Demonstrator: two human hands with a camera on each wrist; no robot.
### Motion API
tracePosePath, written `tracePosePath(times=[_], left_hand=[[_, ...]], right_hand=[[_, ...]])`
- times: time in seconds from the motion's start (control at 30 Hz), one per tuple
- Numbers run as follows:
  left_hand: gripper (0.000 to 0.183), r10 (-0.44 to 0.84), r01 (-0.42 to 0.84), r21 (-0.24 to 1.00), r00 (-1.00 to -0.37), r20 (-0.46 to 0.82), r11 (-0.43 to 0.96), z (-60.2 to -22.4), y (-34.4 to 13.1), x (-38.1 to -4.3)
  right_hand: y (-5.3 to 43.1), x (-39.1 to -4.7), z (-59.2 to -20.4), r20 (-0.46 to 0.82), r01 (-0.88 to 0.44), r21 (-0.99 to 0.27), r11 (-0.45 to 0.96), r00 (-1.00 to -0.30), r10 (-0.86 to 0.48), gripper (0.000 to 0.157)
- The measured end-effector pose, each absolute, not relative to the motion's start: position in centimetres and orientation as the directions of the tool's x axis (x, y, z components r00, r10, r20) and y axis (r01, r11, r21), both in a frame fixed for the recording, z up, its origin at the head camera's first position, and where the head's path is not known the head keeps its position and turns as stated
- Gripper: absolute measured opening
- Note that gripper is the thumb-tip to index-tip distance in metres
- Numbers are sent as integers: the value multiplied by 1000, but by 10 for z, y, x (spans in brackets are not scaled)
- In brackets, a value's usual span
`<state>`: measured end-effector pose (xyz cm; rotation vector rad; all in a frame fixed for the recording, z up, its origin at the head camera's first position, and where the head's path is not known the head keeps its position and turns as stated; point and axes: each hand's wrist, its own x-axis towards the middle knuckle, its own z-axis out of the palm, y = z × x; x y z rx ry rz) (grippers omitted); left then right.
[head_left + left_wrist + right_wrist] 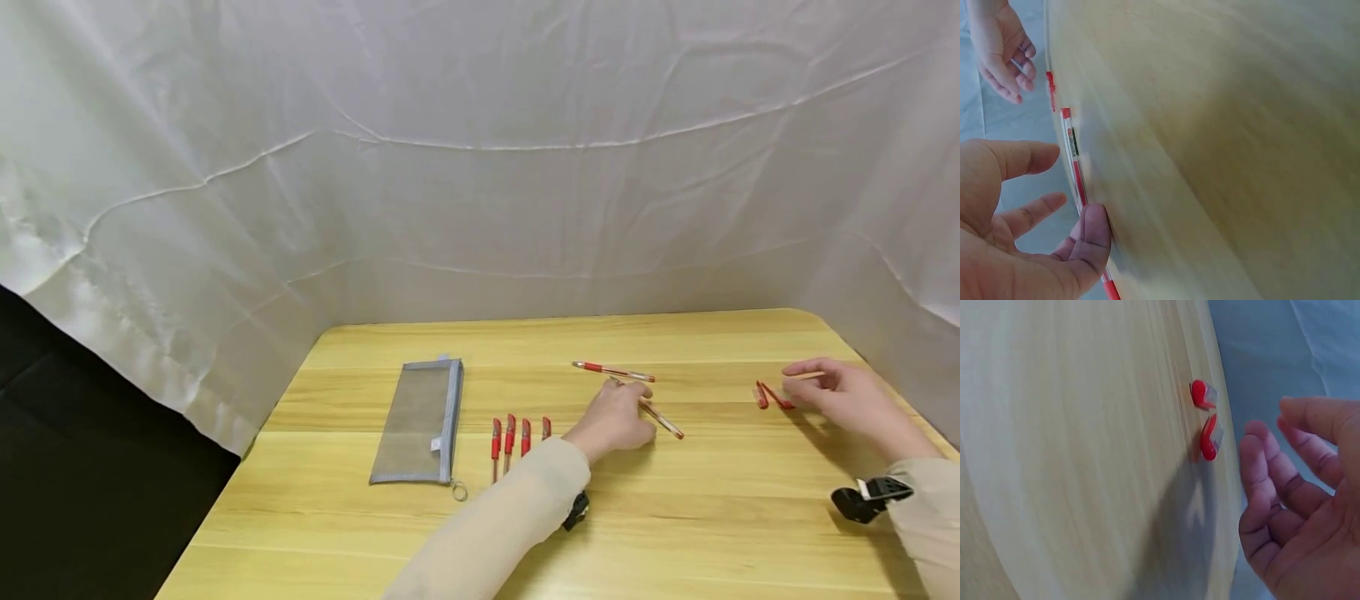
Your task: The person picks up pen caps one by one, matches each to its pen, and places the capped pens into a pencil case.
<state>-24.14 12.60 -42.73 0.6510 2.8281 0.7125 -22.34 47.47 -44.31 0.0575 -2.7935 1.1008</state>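
Note:
My left hand (618, 417) is over a red capless pen (662, 419) lying on the table. In the left wrist view its thumb and foremost finger are spread apart, and a bent fingertip overlaps the pen (1077, 169); whether it touches cannot be told. Another red pen (615, 372) lies just beyond. At the right my right hand (847, 398) hovers with loosely bent fingers beside two red pen caps (762, 396). The right wrist view shows the caps (1211, 437) on the table, apart from those fingers.
Several capped red pens (496, 440) stand in a row left of my left forearm, which partly hides them. A grey mesh zipper pouch (416, 421) lies flat further left. The wooden table (712, 517) ends at a pale curtain (540, 217) behind.

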Motion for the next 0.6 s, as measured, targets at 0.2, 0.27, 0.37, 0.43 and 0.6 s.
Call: tracePosePath(times=[0.2,0.27,0.37,0.43,0.6], left_hand=[[47,472,394,494,-881,-38,775,-427,127,-242],[46,477,399,491,-878,-37,774,-427,127,-242],[42,481,401,491,-876,-41,773,-427,127,-241],[40,482,403,487,-875,-44,775,-427,128,-241],[33,481,404,473,-876,-47,783,-427,129,-241]], right_hand=[[462,-224,-435,122,-73,-522,850,-992,-10,40],[458,-224,-432,105,-71,-497,865,-994,-21,40],[452,-225,-429,77,-67,-497,865,-996,-33,41],[448,-225,-427,64,-59,-505,861,-997,-30,41],[443,-227,-426,44,-45,-518,854,-999,-26,43]])
